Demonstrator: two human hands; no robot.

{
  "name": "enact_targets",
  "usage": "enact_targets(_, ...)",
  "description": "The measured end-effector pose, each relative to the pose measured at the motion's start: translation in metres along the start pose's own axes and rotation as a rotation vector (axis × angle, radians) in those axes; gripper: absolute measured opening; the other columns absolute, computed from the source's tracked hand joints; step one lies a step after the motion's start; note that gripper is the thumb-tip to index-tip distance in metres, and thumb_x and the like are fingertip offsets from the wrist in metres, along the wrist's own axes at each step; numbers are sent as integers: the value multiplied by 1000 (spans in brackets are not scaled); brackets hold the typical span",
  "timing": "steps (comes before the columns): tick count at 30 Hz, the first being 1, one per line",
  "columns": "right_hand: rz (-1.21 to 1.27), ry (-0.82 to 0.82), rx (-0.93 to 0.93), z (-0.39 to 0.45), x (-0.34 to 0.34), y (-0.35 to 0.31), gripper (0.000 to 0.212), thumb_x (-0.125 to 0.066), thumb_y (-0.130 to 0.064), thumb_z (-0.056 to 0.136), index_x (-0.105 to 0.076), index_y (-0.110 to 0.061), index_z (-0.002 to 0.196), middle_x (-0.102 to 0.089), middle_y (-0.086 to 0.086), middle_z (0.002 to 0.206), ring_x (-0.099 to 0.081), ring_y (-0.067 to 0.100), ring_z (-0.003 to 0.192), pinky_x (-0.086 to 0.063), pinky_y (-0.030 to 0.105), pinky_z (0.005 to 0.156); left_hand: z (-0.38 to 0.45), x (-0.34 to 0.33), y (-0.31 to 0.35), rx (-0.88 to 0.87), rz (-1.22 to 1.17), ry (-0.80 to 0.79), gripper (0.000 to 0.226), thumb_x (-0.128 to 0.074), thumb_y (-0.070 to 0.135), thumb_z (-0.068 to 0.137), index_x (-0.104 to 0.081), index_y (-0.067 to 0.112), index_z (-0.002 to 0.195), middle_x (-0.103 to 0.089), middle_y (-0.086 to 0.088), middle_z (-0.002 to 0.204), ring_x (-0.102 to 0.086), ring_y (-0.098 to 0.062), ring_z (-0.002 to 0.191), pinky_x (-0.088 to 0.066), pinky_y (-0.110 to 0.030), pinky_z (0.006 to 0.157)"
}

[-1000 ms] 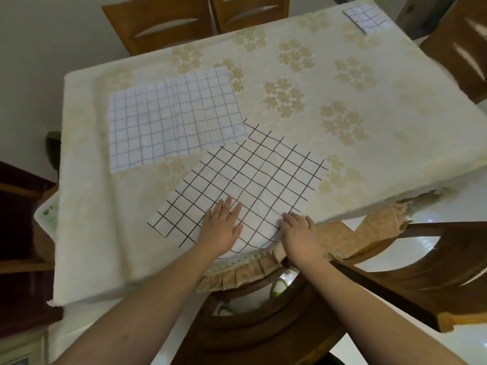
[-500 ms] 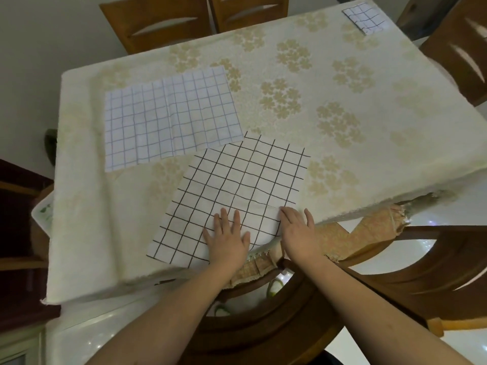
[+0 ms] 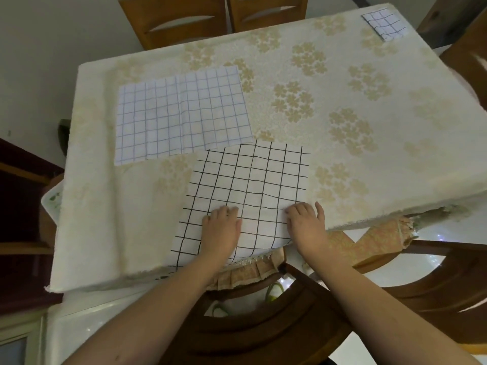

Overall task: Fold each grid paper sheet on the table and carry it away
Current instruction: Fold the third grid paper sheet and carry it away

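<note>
While your left hand (image 3: 220,229) lies flat with straight fingers on the black-lined grid sheet (image 3: 250,191), your right hand (image 3: 307,225) presses the sheet's right near edge, fingers slightly bent at the tips; whether they pinch the paper, you cannot tell from here. The two hands are apart, a strip of paper between them. The sheet lies at the near edge of the worktop (image 3: 342,101), its near corner curling over the edge. Just beyond it lies the blue-lined grid sheet (image 3: 181,114), creased down its middle, the two nearly touching. A small folded grid paper (image 3: 384,25) rests at the far right corner.
</note>
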State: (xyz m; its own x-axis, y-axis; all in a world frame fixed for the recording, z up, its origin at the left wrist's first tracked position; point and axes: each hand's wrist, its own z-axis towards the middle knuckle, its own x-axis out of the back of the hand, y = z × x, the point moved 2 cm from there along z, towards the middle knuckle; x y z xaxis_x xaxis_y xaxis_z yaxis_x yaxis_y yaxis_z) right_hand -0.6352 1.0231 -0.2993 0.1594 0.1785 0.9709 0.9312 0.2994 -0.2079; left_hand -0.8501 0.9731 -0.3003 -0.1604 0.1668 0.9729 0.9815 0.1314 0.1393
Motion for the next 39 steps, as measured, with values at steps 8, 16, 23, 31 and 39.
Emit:
enact_targets(8,-22,-14,-7,10,-10,-8,32,-58,-12,89,-61,-17,121,-64,5,117,-55,28,113,-26,47,110,37,-2,-74,-115,-59,-28,57,-47,15,100,-26,13,152,-22,-9,159,-18,-25,147,-21,-42,115)
enact_targets(16,-34,100,-19,22,-20,-4,15,-66,-19,86,-69,-18,101,-68,3,100,-59,28,97,-33,42,97,52,5,-68,-239,-169,109,23,-70,10,84,-72,8,106,-68,-10,115,-59,-33,110,-43,-45,90)
enact_targets(23,-27,121,-18,26,-21,-3,7,-67,-16,86,-69,-16,93,-66,4,94,-59,30,92,-37,44,94,65,3,-66,-202,-222,42,12,-65,23,89,-69,16,98,-60,0,111,-51,-21,111,-31,-34,90)
enact_targets(31,-16,134,-3,26,-21,-1,5,-64,-14,88,-67,-12,92,-64,8,95,-57,31,90,-40,45,90,74,4,-66,-240,-207,13,6,-65,19,89,-68,15,91,-58,-1,104,-51,-22,103,-33,-33,87)
enact_targets(39,67,234,82,22,-10,1,13,-73,-4,80,-65,-12,86,-65,5,85,-59,29,77,-45,41,74,66,15,-64,-288,-206,123,5,-69,12,86,-63,13,87,-59,-1,95,-56,-21,89,-34,-29,83)
